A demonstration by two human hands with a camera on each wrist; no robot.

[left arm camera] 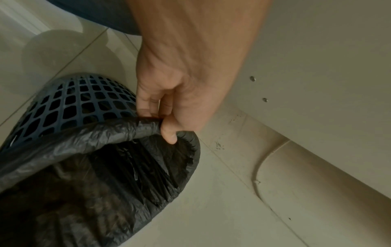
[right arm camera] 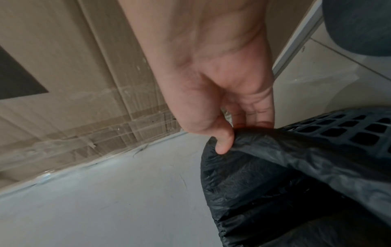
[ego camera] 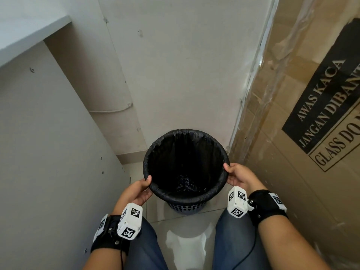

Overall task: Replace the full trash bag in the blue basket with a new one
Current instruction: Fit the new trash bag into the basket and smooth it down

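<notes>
Blue basket upright on pale glossy floor tiles, in a narrow corner. Black trash bag lining it, edge folded over the rim. Left hand pinching the bag-covered rim at near left, thumb inside, fingers under. Right hand gripping the rim at right the same way. Grey panel with screw heads to the left, plain wall behind, plastic-wrapped cardboard box marked "AWAS KACA" close on the right.
</notes>
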